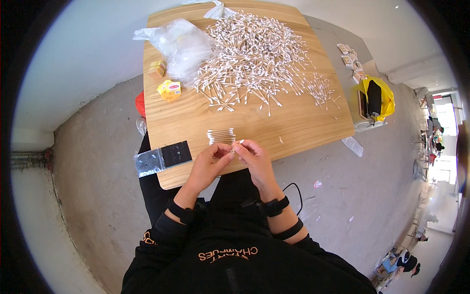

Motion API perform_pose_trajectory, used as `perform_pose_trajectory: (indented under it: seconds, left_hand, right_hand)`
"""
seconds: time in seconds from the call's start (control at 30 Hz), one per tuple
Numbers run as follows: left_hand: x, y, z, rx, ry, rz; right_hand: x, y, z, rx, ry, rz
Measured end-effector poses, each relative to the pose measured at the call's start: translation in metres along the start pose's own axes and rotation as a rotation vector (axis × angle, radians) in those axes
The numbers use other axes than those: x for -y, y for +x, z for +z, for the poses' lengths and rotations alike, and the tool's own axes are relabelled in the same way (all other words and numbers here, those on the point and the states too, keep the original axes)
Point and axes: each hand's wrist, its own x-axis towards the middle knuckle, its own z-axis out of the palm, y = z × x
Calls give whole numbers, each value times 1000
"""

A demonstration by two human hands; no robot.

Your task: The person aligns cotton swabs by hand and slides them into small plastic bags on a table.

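Observation:
My left hand [211,164] and my right hand [255,161] meet at the front edge of the wooden table, fingertips pinched together. Between them is a cotton swab [241,141], its white tip poking out by my right fingers; the rest is mostly hidden by the fingers. Just beyond my fingertips, a neat row of cotton swabs [221,135] lies side by side on the wood. A large loose heap of cotton swabs [257,54] covers the far part of the table, with a smaller scatter of swabs [320,90] to its right.
Clear plastic bags [183,49] lie at the far left, near a small yellow box [156,69] and a crumpled yellow packet [169,90]. A black flat item in a plastic sleeve [176,154] overhangs the left edge. A yellow bag [386,98] and small packs [348,61] stand right of the table.

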Motion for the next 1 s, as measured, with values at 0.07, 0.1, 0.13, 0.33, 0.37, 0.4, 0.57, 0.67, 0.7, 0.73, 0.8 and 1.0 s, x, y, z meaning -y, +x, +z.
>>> perform_pose_trajectory:
  seconds: [0.07, 0.1, 0.13, 0.33, 0.37, 0.4, 0.57, 0.67, 0.7, 0.73, 0.8, 1.0]
  left_hand:
    - [1, -1, -4, 148, -110, -182]
    - [2, -1, -4, 147, -110, -182]
    - [4, -1, -4, 158, -120, -179]
    - [3, -1, -4, 181, -166, -179]
    - [2, -1, -4, 183, -154, -183]
    - [3, -2, -4, 183, -154, -184]
    - [11, -5, -1, 233, -224, -229]
    - [5, -5, -6, 210, 82, -167]
    - [0, -5, -6, 209, 78, -170]
    - [-5, -5, -5, 179, 143, -163]
    - [-6, -4, -6, 144, 206, -162]
    - [20, -16, -9, 58, 697, 328]
  right_hand:
    - [2, 0, -1, 13, 8, -3]
    - [3, 0, 0, 26, 14, -4]
    - [3, -1, 1, 26, 14, -4]
    - [3, 3, -7, -3, 153, 30]
    - [2, 3, -11, 43, 123, 41]
    - [3, 3, -11, 88, 94, 52]
    - [-1, 0, -2, 4, 4, -18]
    - [-6, -2, -7, -30, -130, -38]
    - [-9, -2, -12, -48, -243, -52]
    - [-12, -2, -18, -48, -246, -49]
    - [-14, -2, -27, 22, -433, -87]
    - [-10, -10, -30, 228, -775, -166]
